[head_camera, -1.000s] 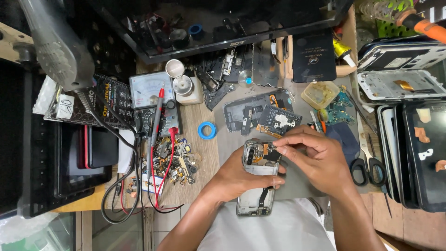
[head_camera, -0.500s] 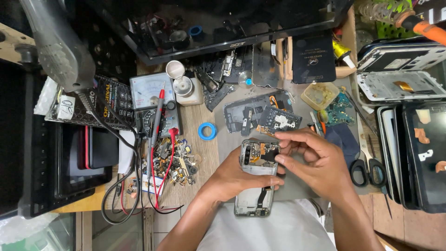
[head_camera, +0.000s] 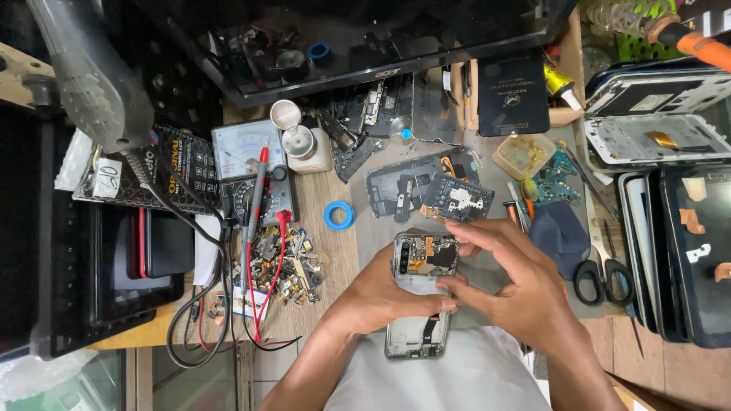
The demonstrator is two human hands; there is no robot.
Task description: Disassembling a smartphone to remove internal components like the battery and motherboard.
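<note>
Opened phone (head_camera: 420, 297), back cover off, boards and cables exposed, held upright-lengthwise near the middle of the bench's near edge, over the person's lap. Left hand (head_camera: 381, 293) wraps it from the left side, fingers curled under and around the frame, gripping it. Right hand (head_camera: 512, 285) sits on its right side: thumb and fingertips (head_camera: 445, 285) closed on the phone's right edge just below the exposed board, other fingers arched over the top corner. Phone lies between both hands, touching each.

Just beyond it, a loose circuit board (head_camera: 458, 198) and a dark inner frame (head_camera: 400, 186). Blue tape ring (head_camera: 339, 215) to the far left of the phone. Heap of small metal parts (head_camera: 285, 266) left. Scissors (head_camera: 601, 266) right. Analog multimeter (head_camera: 242, 148) with red probes, far left.
</note>
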